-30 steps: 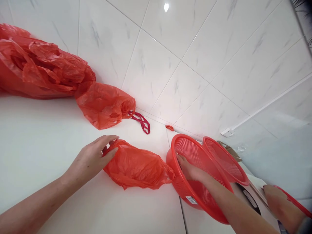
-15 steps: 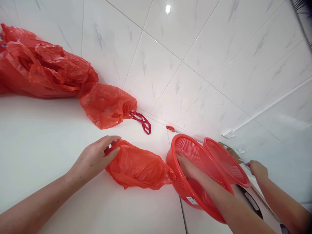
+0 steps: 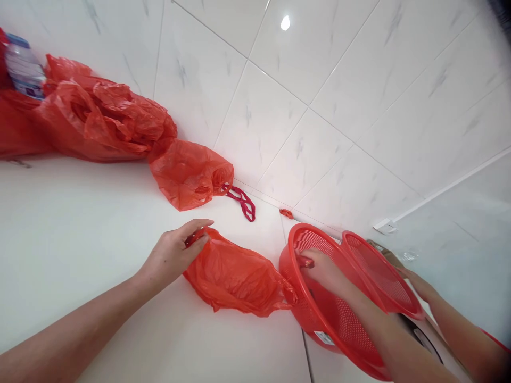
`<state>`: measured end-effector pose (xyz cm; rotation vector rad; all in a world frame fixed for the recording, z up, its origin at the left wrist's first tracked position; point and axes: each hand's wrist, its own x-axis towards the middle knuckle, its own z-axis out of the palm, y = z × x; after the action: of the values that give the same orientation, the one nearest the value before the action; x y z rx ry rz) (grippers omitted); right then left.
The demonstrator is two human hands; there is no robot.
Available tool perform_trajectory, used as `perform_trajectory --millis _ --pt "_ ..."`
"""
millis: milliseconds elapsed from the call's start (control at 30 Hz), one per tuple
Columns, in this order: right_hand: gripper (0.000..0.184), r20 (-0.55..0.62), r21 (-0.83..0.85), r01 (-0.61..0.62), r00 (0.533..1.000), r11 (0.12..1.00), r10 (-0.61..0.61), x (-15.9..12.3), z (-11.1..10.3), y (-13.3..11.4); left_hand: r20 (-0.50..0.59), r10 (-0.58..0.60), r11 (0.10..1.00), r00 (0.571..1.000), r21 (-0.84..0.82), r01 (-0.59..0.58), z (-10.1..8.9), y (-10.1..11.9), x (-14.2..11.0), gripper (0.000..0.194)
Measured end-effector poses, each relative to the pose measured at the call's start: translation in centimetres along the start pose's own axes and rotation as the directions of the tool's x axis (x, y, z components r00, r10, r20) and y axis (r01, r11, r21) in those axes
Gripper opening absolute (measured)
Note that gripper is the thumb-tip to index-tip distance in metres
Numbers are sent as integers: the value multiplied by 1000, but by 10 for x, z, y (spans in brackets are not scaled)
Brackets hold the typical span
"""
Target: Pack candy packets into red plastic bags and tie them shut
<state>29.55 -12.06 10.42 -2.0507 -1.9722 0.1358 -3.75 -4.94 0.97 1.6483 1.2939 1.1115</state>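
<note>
My left hand (image 3: 175,255) pinches the left end of a crumpled red plastic bag (image 3: 239,276) that lies on the white counter (image 3: 80,229). The bag's right end touches a red mesh basket (image 3: 331,324) that stands tilted. My right hand (image 3: 327,271) is inside that basket, its fingertips closed on a small red piece (image 3: 305,261) whose nature I cannot tell.
A second red mesh basket (image 3: 379,276) leans behind the first; another person's hand (image 3: 419,287) rests at its rim. More red bags (image 3: 191,173) and a pile of them (image 3: 104,122) lie along the tiled wall, beside a bottle (image 3: 24,66). A dark red strap (image 3: 243,199) lies near the wall.
My right hand has lifted inside the basket and closed on the small red piece. The other person's hand moved in to the second basket. The view shifted left.
</note>
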Motion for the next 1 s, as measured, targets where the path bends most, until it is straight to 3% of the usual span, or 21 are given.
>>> perform_trajectory --millis 133,200,267,333,433,533,633,700,867,1000 --pt "16 -113 11 5 994 1000 -4 9 -21 -8 55 -13 966 998 -258 27 0 4 0 33" --pt "14 -149 10 61 987 998 -58 8 -33 -23 66 11 958 998 -287 8 0 4 0 29" --pt "12 -111 15 169 980 985 -167 5 -35 -48 68 37 966 997 -257 -19 1 4 -1 27" --pt "13 -20 7 313 950 950 -313 3 -26 -75 72 64 975 995 -216 -47 1 4 -2 27" --pt "21 159 -40 492 862 870 -480 5 1 -108 82 110 976 991 -197 -92 2 5 -4 28" --pt "31 293 -44 576 788 816 -541 14 29 -122 84 141 967 986 -224 -119 2 5 -5 30" --pt "38 388 54 582 736 811 -554 21 41 -123 84 138 960 987 -257 -112 3 5 -5 31" --pt "39 403 97 522 758 847 -513 22 36 -120 93 131 955 987 -278 -101 2 5 -4 31" --pt "26 170 7 226 960 974 -223 18 -5 -95 89 105 957 990 -278 -77 1 6 -4 31" --pt "27 87 -139 -23 996 990 35 15 -27 -38 96 76 965 993 -257 -49 2 5 -5 31"
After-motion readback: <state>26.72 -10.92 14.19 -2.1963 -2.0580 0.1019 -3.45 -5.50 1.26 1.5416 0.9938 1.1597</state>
